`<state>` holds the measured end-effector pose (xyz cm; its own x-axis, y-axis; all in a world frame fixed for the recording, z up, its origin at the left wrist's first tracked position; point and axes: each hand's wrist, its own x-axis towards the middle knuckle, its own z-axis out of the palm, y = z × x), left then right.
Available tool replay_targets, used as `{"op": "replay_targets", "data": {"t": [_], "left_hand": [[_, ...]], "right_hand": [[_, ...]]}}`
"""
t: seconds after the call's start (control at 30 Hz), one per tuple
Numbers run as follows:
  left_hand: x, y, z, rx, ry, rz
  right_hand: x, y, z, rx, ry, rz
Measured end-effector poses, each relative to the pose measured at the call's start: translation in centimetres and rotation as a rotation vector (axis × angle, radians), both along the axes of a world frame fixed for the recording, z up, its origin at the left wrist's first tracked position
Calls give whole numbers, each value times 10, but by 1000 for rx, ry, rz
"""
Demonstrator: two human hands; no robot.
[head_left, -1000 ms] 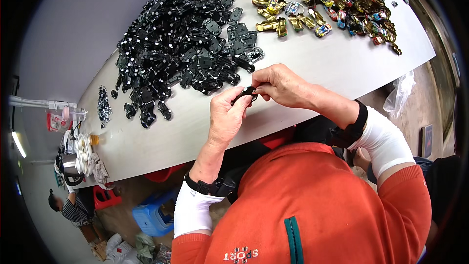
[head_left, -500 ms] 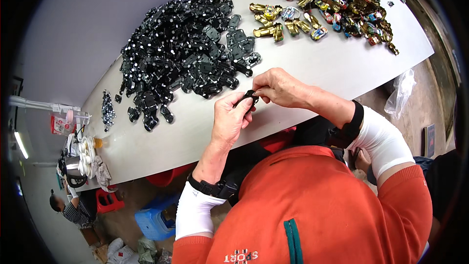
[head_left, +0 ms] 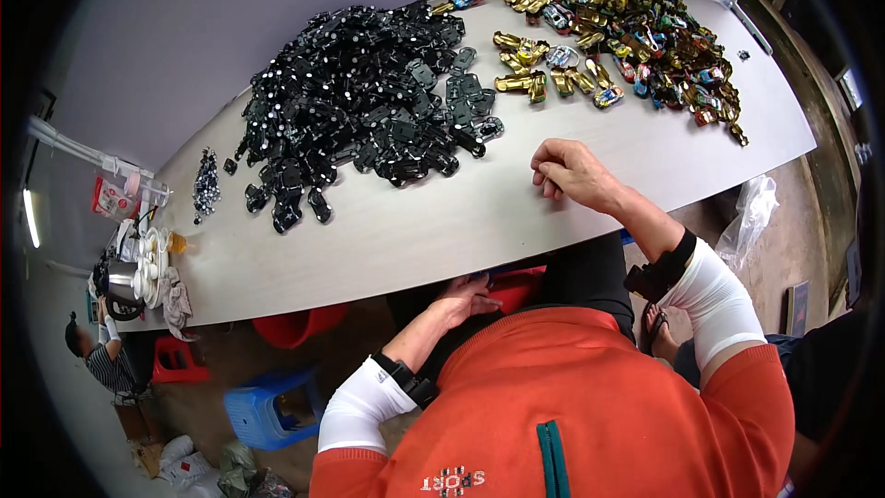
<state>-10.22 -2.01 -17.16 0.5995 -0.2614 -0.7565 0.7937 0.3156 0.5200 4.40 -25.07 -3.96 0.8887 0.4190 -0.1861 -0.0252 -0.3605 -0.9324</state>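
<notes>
My left hand (head_left: 466,300) is low in front of the table's near edge, beside a red plastic container (head_left: 516,289). Its fingers are curled and partly hidden, with a small dark thing just showing at the tips. Over the near part of the pale table (head_left: 406,235), my right hand (head_left: 573,172) hovers with fingers bent inward; whatever they may pinch does not show. Beyond the hands lies a big heap of black toy car chassis (head_left: 346,92). Gold and coloured toy car bodies (head_left: 636,28) are heaped at the far right.
A small pile of shiny little parts (head_left: 206,186) lies left of the black heap. A metal kettle (head_left: 123,281) and a cloth (head_left: 176,302) stand at the table's left end. Below are a blue stool (head_left: 267,410) and a red stool (head_left: 175,360). Another person (head_left: 109,360) is at far left.
My hands have parted. The left has dropped from above the table to below its near edge, taking the black chassis out of clear sight; the right has shifted right.
</notes>
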Motion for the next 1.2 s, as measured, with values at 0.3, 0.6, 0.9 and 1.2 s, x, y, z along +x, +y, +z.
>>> {"op": "replay_targets", "data": {"t": [0.3, 0.6, 0.9, 1.2], "left_hand": [[5, 8, 124, 206, -629, -579], [121, -2, 118, -230, -487, 373], [124, -14, 110, -493, -591, 311], [115, -13, 103, -517, -527, 252]], "right_hand": [[55, 65, -13, -339, -358, -54], [18, 51, 13, -314, -911, -7], [-9, 42, 17, -522, -1079, 255], [25, -50, 5, -399, -466, -185]]}}
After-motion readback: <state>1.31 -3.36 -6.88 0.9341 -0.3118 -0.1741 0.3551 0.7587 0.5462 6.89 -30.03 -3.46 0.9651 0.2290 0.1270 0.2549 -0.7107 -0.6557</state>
